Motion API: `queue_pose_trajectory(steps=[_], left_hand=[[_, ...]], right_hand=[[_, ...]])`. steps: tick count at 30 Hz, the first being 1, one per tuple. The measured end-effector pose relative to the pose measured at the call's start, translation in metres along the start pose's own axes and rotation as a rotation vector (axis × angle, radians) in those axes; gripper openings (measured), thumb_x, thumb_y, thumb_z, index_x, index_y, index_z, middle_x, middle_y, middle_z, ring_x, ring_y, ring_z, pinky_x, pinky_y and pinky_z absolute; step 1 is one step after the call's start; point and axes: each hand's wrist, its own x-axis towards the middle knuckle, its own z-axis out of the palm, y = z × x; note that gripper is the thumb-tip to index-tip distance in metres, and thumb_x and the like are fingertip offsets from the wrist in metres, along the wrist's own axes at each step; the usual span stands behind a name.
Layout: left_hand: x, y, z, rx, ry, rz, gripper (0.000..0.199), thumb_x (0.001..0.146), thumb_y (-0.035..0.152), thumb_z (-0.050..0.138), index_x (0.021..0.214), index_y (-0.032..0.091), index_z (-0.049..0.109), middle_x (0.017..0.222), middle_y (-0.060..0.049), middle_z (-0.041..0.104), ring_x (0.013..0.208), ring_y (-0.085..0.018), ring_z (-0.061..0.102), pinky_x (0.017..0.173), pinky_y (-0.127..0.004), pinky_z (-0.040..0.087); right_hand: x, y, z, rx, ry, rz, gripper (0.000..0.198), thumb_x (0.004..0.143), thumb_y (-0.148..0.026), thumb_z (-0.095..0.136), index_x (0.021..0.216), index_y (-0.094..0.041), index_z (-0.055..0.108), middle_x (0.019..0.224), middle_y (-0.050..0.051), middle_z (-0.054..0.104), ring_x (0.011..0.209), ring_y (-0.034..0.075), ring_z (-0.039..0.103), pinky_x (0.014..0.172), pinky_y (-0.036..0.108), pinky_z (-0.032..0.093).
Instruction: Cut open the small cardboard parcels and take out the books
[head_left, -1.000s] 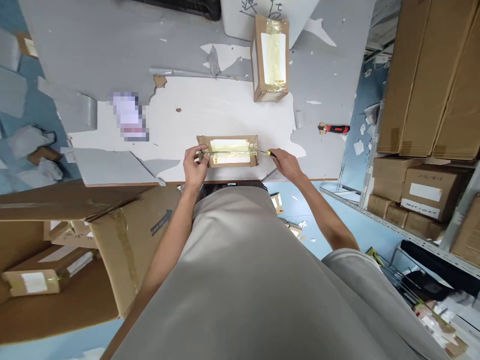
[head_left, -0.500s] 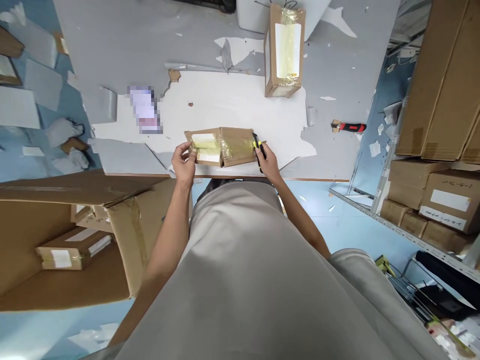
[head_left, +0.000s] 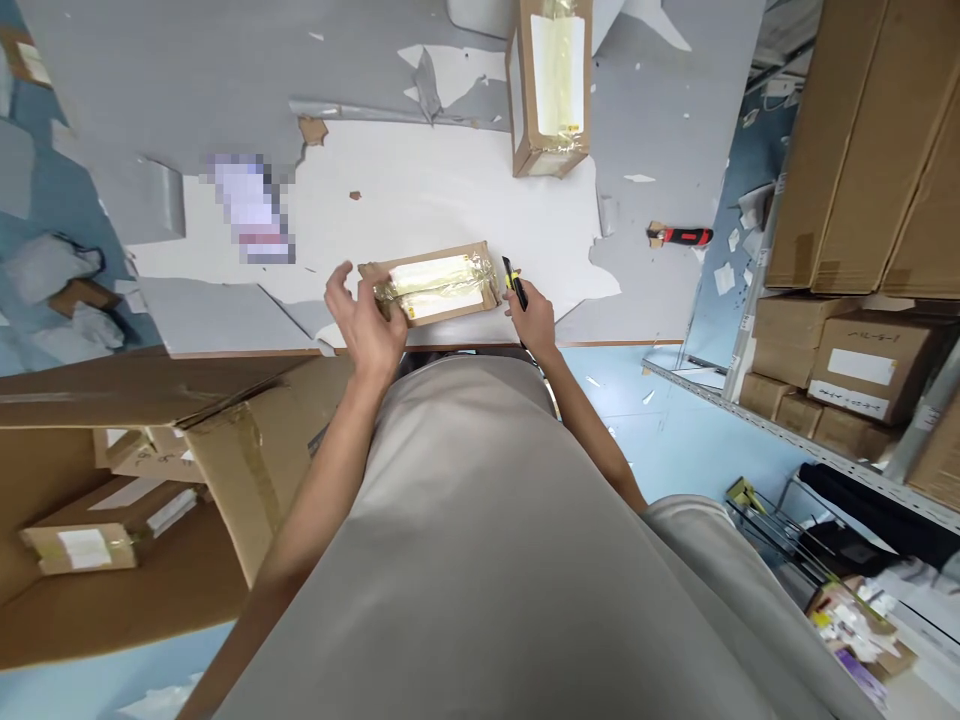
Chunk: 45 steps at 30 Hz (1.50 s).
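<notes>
A small cardboard box (head_left: 442, 285) lies near the front edge of the table, its white label under yellowish clear tape facing up. My left hand (head_left: 369, 320) grips its left end, with the thumb on the near side and some fingers raised. Just off the box's right end, my right hand (head_left: 534, 315) is closed around a black and yellow utility knife (head_left: 516, 284), its tip pointing away from me. Knife and box look slightly apart.
A taller taped carton (head_left: 551, 85) stands at the back. A red and black cutter (head_left: 686, 236) lies right, a blurred-out flat item (head_left: 251, 210) left. A large open carton (head_left: 255, 480) stands at the lower left. Shelved boxes (head_left: 855, 365) line the right.
The small box has been turned so that one long labelled face is up. My left hand has shifted its hold, and the knife has come away from the box's right end.
</notes>
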Motion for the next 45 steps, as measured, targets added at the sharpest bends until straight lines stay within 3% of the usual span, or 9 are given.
queue_pose_trajectory(steps=[2,4,6,9,18,25,31,37,45], left_hand=[[0.011,0.02,0.007,0.051,-0.111,0.172,0.047,0.107,0.038,0.07,0.154,0.029,0.069,0.182,-0.015,0.048,0.177,-0.042,0.036,0.147,-0.068,0.032],[0.022,0.039,0.019,0.075,-0.277,0.322,0.053,0.115,0.042,0.058,0.167,0.03,0.059,0.186,-0.013,0.048,0.18,-0.039,0.033,0.147,-0.067,0.03],[0.03,0.055,0.036,0.091,-0.421,0.429,0.059,0.119,0.046,0.048,0.176,0.028,0.05,0.189,-0.013,0.046,0.182,-0.038,0.03,0.148,-0.067,0.027],[0.035,0.067,0.057,0.11,-0.521,0.486,0.067,0.121,0.049,0.04,0.182,0.021,0.043,0.191,-0.017,0.042,0.184,-0.038,0.027,0.15,-0.066,0.02],[0.036,0.056,0.067,0.082,-0.53,0.479,0.074,0.121,0.06,0.039,0.184,0.02,0.04,0.193,-0.017,0.038,0.185,-0.038,0.023,0.151,-0.066,0.015],[0.035,0.057,0.066,0.099,-0.548,0.481,0.07,0.12,0.053,0.041,0.183,0.021,0.041,0.194,-0.015,0.036,0.185,-0.037,0.021,0.151,-0.067,0.017],[0.033,0.054,0.07,0.071,-0.538,0.465,0.069,0.12,0.053,0.04,0.182,0.022,0.042,0.193,-0.014,0.038,0.186,-0.036,0.019,0.152,-0.067,0.014],[0.03,0.055,0.068,0.087,-0.543,0.457,0.065,0.118,0.042,0.042,0.18,0.02,0.045,0.192,-0.015,0.04,0.185,-0.036,0.021,0.151,-0.069,0.016],[0.028,0.062,0.061,0.114,-0.553,0.436,0.061,0.115,0.034,0.047,0.175,0.021,0.051,0.19,-0.014,0.045,0.184,-0.034,0.026,0.152,-0.066,0.021]], right_hand=[[-0.011,0.001,-0.004,0.134,0.033,0.032,0.053,0.126,-0.053,0.033,0.156,-0.024,0.065,0.127,0.008,0.087,0.095,0.023,0.086,0.1,0.035,0.065],[-0.019,-0.002,-0.008,0.195,0.052,0.032,0.052,0.125,-0.055,0.036,0.155,-0.025,0.067,0.124,0.007,0.088,0.092,0.023,0.086,0.1,0.035,0.065],[-0.025,-0.009,-0.012,0.159,0.055,-0.005,0.052,0.125,-0.054,0.037,0.155,-0.025,0.068,0.126,0.009,0.087,0.101,0.025,0.086,0.104,0.036,0.064],[-0.025,-0.023,-0.017,0.024,0.053,-0.052,0.052,0.126,-0.046,0.036,0.16,-0.021,0.067,0.136,0.014,0.084,0.122,0.031,0.082,0.112,0.04,0.061],[-0.012,-0.053,-0.036,-0.209,-0.054,-0.009,0.051,0.123,-0.028,0.036,0.165,-0.016,0.063,0.145,0.019,0.08,0.129,0.035,0.077,0.113,0.043,0.059],[-0.018,-0.073,-0.051,-0.281,-0.143,0.037,0.05,0.122,-0.024,0.036,0.164,-0.013,0.06,0.14,0.02,0.082,0.128,0.037,0.077,0.112,0.045,0.059],[-0.011,-0.08,-0.052,-0.304,-0.188,0.087,0.042,0.122,-0.027,0.04,0.15,-0.018,0.069,0.135,0.018,0.084,0.129,0.038,0.077,0.109,0.045,0.06],[-0.021,-0.095,-0.054,-0.316,-0.214,0.137,0.037,0.123,-0.027,0.041,0.145,-0.017,0.07,0.136,0.018,0.083,0.13,0.036,0.078,0.108,0.043,0.061],[-0.039,-0.097,-0.045,-0.343,-0.262,0.174,0.038,0.123,-0.023,0.039,0.149,-0.017,0.066,0.137,0.019,0.083,0.13,0.033,0.08,0.107,0.042,0.063]])
